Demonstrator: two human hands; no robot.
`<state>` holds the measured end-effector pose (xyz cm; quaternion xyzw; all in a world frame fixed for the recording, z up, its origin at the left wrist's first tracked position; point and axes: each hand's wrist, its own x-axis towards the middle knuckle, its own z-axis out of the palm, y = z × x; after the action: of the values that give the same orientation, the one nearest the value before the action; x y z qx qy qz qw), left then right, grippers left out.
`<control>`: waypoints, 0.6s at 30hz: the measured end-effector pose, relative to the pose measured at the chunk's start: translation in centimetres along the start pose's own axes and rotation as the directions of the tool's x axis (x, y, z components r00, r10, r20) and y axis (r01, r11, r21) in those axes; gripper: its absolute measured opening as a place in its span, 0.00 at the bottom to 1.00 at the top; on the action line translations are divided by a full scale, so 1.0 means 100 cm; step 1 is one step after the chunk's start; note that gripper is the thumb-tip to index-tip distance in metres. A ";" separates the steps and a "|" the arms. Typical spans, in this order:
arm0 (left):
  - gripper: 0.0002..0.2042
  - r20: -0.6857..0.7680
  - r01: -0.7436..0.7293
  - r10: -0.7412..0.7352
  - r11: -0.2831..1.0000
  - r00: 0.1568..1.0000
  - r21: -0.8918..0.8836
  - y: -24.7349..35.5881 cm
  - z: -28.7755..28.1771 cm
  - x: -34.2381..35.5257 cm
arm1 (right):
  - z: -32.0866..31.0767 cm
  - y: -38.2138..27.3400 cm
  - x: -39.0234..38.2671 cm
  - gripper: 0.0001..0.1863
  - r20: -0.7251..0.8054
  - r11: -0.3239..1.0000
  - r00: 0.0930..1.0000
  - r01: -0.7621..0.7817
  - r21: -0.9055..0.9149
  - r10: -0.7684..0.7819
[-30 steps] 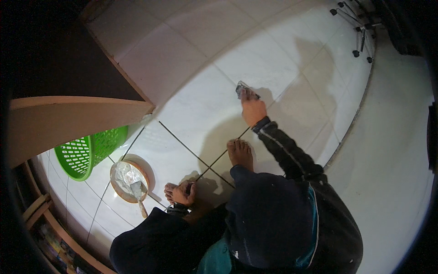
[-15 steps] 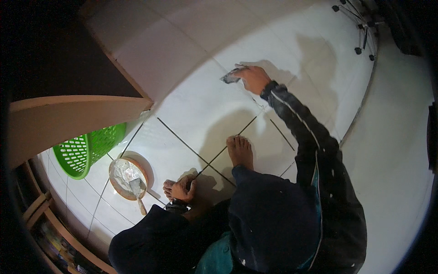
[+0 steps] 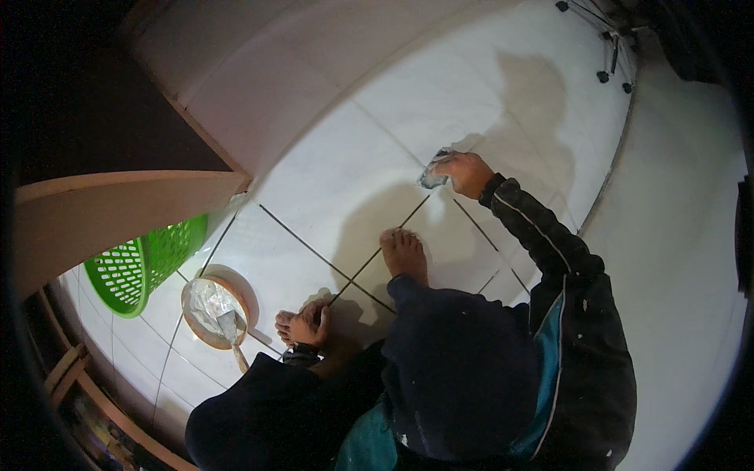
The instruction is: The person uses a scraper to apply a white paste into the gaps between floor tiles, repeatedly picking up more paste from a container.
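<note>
Head view: right hand [image 3: 465, 173] grips a grey pad [image 3: 433, 174], pressed onto the tile joint [image 3: 408, 216] for wiping reach. Left hand [image 3: 314, 323] rests curled on the left foot [image 3: 289, 328], bracing the crouch.

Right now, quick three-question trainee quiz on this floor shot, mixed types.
1. True or false: the right hand presses a grey pad on the tile joint.
2. The green basket lies: A) on its side at the left, B) upright by the right hand.
3. What rests in the round bowl?

Key: 1 true. 2 A. 3 a trowel, on a crumpled plastic lining.
</note>
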<state>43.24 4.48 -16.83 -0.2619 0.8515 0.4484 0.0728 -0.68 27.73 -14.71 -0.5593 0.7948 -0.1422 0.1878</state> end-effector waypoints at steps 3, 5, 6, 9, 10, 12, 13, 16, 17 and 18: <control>0.09 0.004 0.004 -0.004 0.999 1.000 -0.049 -0.006 0.003 -0.001 | -0.014 -0.016 0.003 0.21 -0.249 0.985 0.960 -0.098 0.139 0.131; 0.09 0.014 -0.017 0.017 1.000 1.000 -0.022 -0.006 0.001 0.000 | -0.009 -0.021 -0.003 0.22 -0.249 0.955 0.922 -0.282 0.094 0.296; 0.09 0.015 -0.014 0.014 1.000 1.000 -0.020 -0.005 0.000 -0.001 | -0.006 -0.025 -0.006 0.23 -0.256 0.889 0.855 -0.456 0.045 0.451; 0.09 0.006 -0.016 0.016 0.999 1.000 -0.048 0.001 -0.001 -0.001 | 0.010 -0.050 -0.009 0.24 -0.209 0.779 0.762 -0.627 -0.005 0.613; 0.08 -0.002 -0.001 0.001 0.999 1.000 -0.049 0.001 -0.002 -0.002 | 0.020 -0.056 -0.008 0.24 -0.211 0.780 0.763 -0.626 -0.005 0.611; 0.08 0.003 0.009 -0.009 0.999 1.000 -0.049 0.000 -0.001 -0.001 | 0.044 -0.063 -0.009 0.27 -0.341 0.808 0.759 -0.590 0.003 0.555; 0.08 -0.005 -0.004 0.004 0.999 1.000 -0.050 -0.003 0.000 -0.001 | 0.052 -0.065 -0.007 0.30 -0.320 0.839 0.798 -0.544 -0.020 0.510; 0.09 0.004 -0.008 0.009 0.998 1.000 -0.061 0.001 0.000 -0.002 | 0.083 -0.071 0.002 0.32 -0.312 0.770 0.814 -0.571 -0.283 0.489; 0.09 -0.001 0.008 -0.008 0.997 1.000 -0.072 0.003 0.000 0.000 | 0.087 -0.081 0.010 0.32 -0.315 0.766 0.811 -0.576 -0.286 0.492; 0.09 0.001 0.002 -0.002 0.997 1.000 -0.075 0.002 0.001 0.000 | 0.092 -0.095 0.017 0.32 -0.289 0.734 0.807 -0.589 -0.336 0.515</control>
<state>43.15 4.64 -16.77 -0.2651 0.8337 0.4801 0.0639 10.93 22.79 -18.96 -0.3085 0.9499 0.0415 0.0290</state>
